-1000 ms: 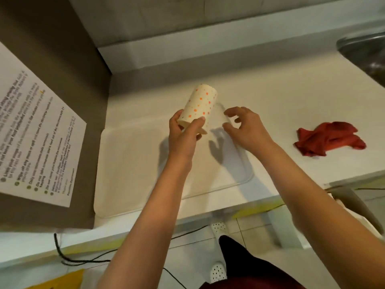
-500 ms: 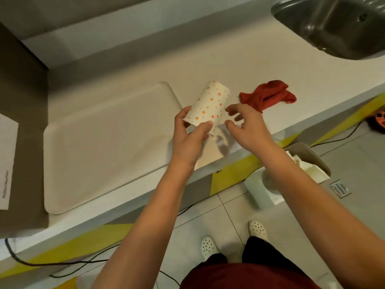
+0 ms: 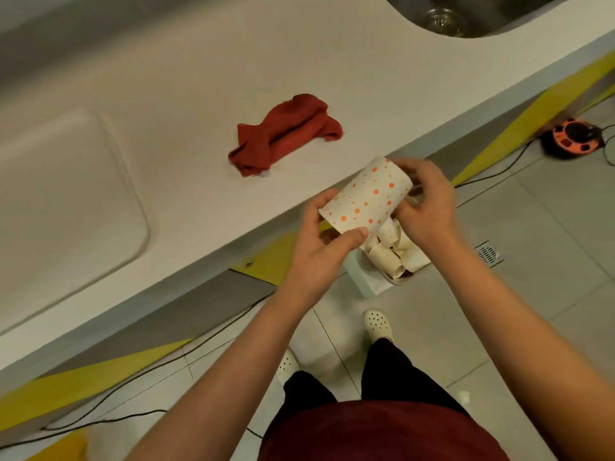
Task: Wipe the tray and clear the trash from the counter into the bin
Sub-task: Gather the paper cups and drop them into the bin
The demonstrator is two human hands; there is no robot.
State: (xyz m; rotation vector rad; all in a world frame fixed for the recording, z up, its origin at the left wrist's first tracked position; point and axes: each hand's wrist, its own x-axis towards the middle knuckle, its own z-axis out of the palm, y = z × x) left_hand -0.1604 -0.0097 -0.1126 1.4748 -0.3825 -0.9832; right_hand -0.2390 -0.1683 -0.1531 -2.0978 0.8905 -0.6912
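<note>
Held over the bin [image 3: 369,281] at five o'clock of the red cloth [image 3: 286,134], the dotted paper cup [image 3: 366,201] sits in the left hand [image 3: 319,247] grip, thumb and fingers curled round it, right hand [image 3: 426,207] pinching its far end; released off-centre, it might miss and hit the floor.

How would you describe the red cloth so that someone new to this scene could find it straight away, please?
Start at the long pale counter, between the steel sink at its far right and the cream tray at its left. The red cloth lies crumpled there, the only dark red thing on the surface.
</note>
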